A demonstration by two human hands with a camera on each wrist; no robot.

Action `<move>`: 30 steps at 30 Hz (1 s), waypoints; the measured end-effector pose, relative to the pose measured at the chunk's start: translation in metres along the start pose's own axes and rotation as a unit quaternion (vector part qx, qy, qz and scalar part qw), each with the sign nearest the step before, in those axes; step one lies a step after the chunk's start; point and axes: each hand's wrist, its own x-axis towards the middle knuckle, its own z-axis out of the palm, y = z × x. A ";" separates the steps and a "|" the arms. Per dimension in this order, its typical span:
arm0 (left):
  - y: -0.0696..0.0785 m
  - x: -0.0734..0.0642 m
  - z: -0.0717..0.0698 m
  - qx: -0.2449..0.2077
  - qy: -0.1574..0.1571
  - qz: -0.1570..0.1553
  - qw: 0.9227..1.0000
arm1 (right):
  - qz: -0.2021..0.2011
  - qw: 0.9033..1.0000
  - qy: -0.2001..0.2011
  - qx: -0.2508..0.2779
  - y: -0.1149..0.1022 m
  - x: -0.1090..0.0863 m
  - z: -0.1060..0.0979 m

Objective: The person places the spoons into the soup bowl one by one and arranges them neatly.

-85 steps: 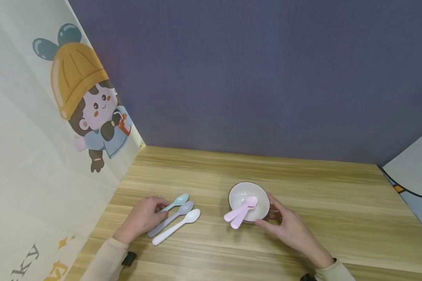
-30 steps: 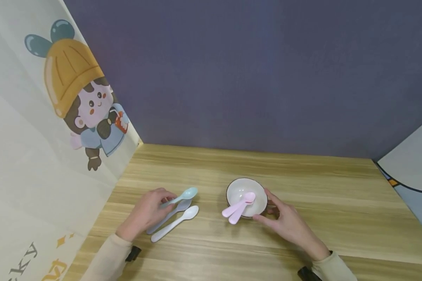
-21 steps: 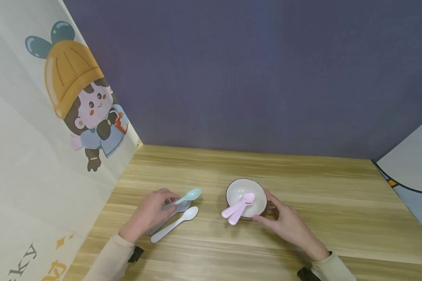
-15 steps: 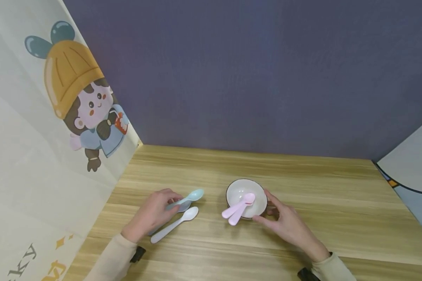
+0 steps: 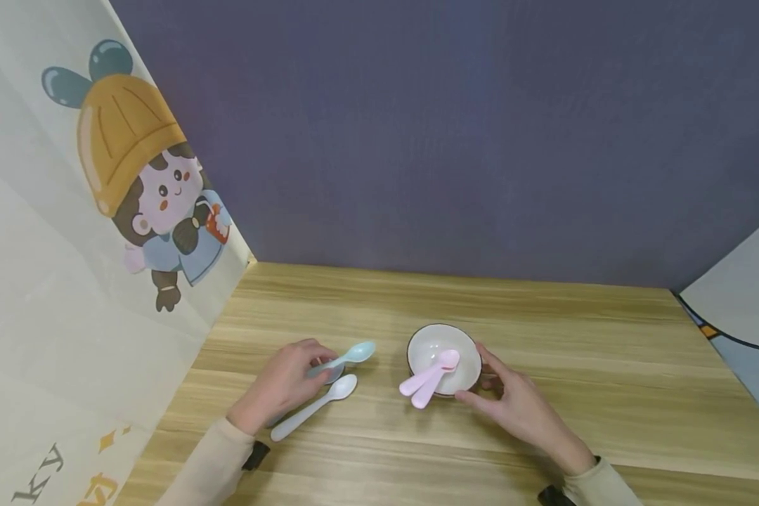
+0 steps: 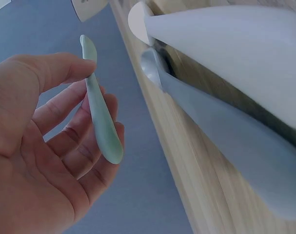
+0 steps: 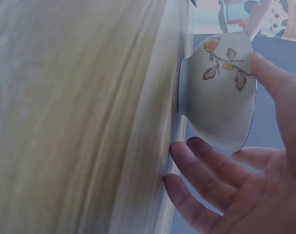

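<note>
My left hand (image 5: 287,385) pinches a mint-green spoon (image 5: 360,352) between thumb and fingers, off the table. Its handle (image 6: 106,134) crosses the fingers in the left wrist view. Under that hand lies a greyish-lilac spoon (image 5: 336,373), mostly hidden in the head view. Beside it a white spoon (image 5: 305,415) rests on the table. To the right stands a small white bowl (image 5: 425,343), dark-rimmed, with a flower pattern (image 7: 230,67) outside. Two pink spoons (image 5: 425,383) lean in it, handles over the near rim. My right hand (image 5: 525,411) holds the bowl's right side, thumb and forefinger at the rim.
The wood-grain table (image 5: 544,330) ends at a dark blue-grey wall panel (image 5: 449,140) behind. A pale wall with a cartoon figure (image 5: 183,232) rises on the left. Another pale printed panel (image 5: 746,295) stands at the right.
My left hand has lifted the mint-green spoon from beside the lilac one and moved it right, toward the bowl. My right hand stays on the bowl; the pink spoons have not moved.
</note>
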 end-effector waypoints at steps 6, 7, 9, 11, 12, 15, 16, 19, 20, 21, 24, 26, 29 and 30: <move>0.002 0.004 0.004 0.002 0.007 0.015 1.000 | -0.001 1.000 -0.002 0.002 -0.002 0.001 -0.001; 0.003 0.005 0.005 0.002 0.008 0.016 1.000 | -0.001 1.000 -0.001 0.001 -0.002 0.001 -0.001; 0.004 0.007 0.006 0.002 0.010 0.017 1.000 | -0.002 1.000 0.001 -0.002 -0.002 0.001 -0.001; 0.004 0.008 0.007 0.002 0.008 0.016 1.000 | -0.004 1.000 0.002 -0.004 -0.001 0.001 0.000; 0.005 0.008 0.008 0.002 0.005 0.014 1.000 | -0.004 1.000 0.003 -0.005 -0.001 0.001 0.000; 0.006 0.010 0.009 -0.006 -0.004 0.014 1.000 | -0.003 1.000 0.005 -0.004 0.000 0.001 0.001; 0.007 0.011 0.009 -0.008 -0.007 0.016 1.000 | -0.002 1.000 0.006 -0.004 0.000 0.000 0.001; 0.008 0.012 0.009 -0.013 -0.011 0.024 1.000 | 0.003 1.000 0.005 -0.002 0.001 0.000 0.000; 0.009 0.013 0.010 -0.012 -0.010 0.027 1.000 | 0.004 1.000 0.006 -0.002 0.000 -0.001 0.000; 0.009 0.013 0.010 -0.011 -0.009 0.029 0.999 | 0.003 1.000 0.006 -0.002 0.000 -0.001 0.000; 0.011 0.015 0.011 -0.008 -0.008 0.032 0.999 | -0.001 1.000 0.007 -0.001 0.001 -0.001 0.000; 0.013 0.015 0.012 -0.007 -0.008 0.034 0.999 | -0.004 1.000 0.009 0.000 0.001 -0.001 0.001; 0.014 0.016 0.013 -0.006 -0.008 0.040 0.999 | -0.006 1.000 0.012 -0.001 0.002 -0.001 0.001; 0.015 0.017 0.013 -0.006 -0.007 0.042 0.999 | -0.006 1.000 0.012 -0.001 0.002 -0.001 0.001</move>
